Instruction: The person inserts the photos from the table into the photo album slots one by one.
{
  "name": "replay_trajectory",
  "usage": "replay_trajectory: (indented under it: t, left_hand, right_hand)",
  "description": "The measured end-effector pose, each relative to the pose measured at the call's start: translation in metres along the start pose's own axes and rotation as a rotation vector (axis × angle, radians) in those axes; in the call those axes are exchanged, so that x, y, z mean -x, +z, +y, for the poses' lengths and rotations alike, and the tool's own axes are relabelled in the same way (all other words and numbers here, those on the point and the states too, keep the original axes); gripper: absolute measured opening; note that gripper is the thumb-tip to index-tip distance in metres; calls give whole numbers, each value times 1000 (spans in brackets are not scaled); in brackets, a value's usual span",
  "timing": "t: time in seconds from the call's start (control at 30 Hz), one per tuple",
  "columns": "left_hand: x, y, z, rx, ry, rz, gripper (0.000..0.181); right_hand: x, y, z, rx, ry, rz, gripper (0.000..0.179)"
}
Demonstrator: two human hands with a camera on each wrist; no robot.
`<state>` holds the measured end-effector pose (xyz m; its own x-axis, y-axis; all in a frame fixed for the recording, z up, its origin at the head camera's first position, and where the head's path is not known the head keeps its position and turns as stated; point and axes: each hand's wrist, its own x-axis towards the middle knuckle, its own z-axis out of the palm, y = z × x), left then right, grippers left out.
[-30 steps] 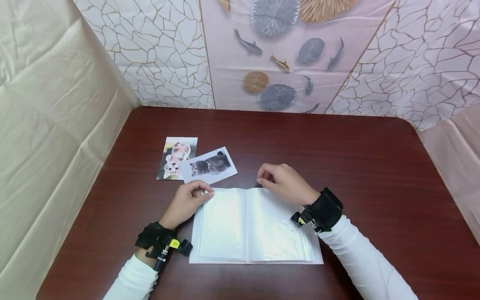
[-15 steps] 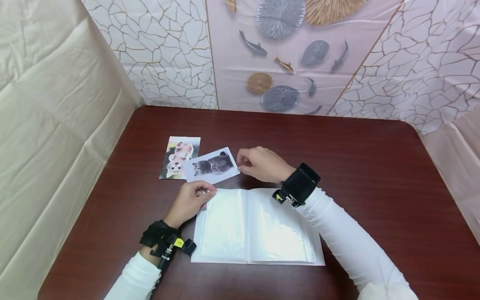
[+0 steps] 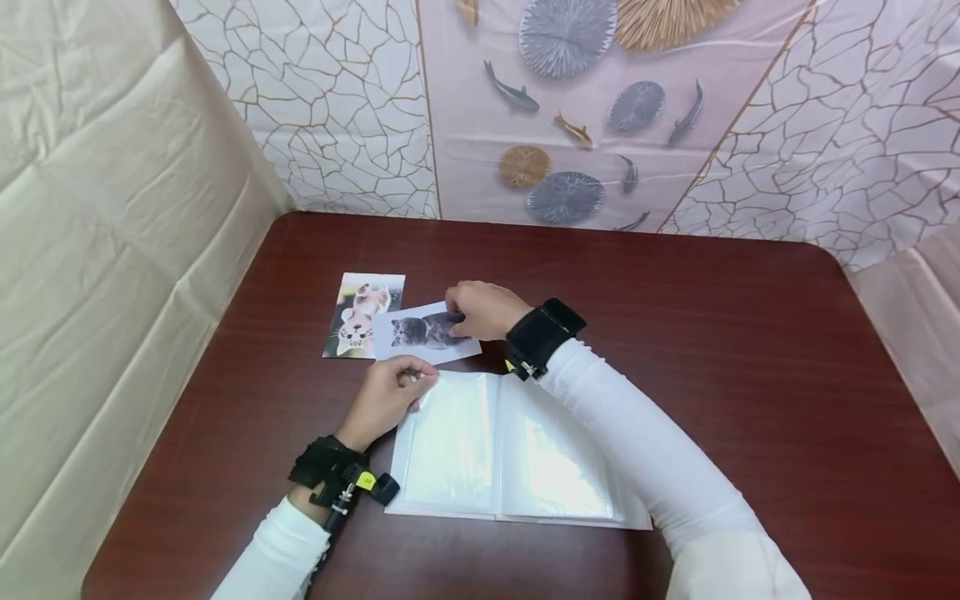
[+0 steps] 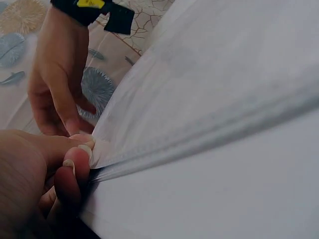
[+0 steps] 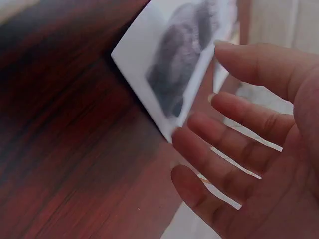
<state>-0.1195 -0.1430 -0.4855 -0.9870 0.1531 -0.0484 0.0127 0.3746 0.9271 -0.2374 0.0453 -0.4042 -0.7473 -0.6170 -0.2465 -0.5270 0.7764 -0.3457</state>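
Observation:
A photo album (image 3: 450, 442) lies spread on the table, showing clear, glossy pockets. My left hand (image 3: 386, 400) pinches the upper left corner of its page (image 4: 199, 79), thumb on top and fingertips beneath. Beyond the album is a photo of a grey cat (image 3: 412, 332), overlapping a photo of a white kitten (image 3: 352, 333). My right hand (image 3: 486, 310) reaches over the grey cat photo's right end, thumb on it. From the right wrist, the fingers (image 5: 234, 114) look extended and spread beside that photo's edge, with a gap between thumb and index finger.
The dark red-brown table (image 3: 675, 333) extends around the album. A patterned cloth (image 3: 337, 100) hangs behind its far edge, and a cream cloth (image 3: 112, 250) hangs on the left. My right sleeve (image 3: 637, 442) crosses over the album's right page.
My right hand has moved left and away from me, from the album's top edge to the grey cat photo. That photo has turned slightly. My left hand keeps its pinch on the page corner.

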Motion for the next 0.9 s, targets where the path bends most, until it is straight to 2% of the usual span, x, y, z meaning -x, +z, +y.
replay_trajectory:
  t: [0.23, 0.47, 0.67, 0.9]
  left_hand:
    - [1, 0, 0, 6, -2, -9, 5]
    - [1, 1, 1, -46, -9, 13, 4]
    - [2, 0, 3, -62, -11, 30, 11]
    - [0, -2, -1, -49, 34, 18, 12]
  right_hand:
    - [-23, 2, -9, 107, 52, -7, 62]
    - [-44, 11, -13, 159, 78, -53, 76]
    - [-49, 15, -14, 161, 94, -75, 79]
    - [-49, 18, -11, 85, 83, -116, 71]
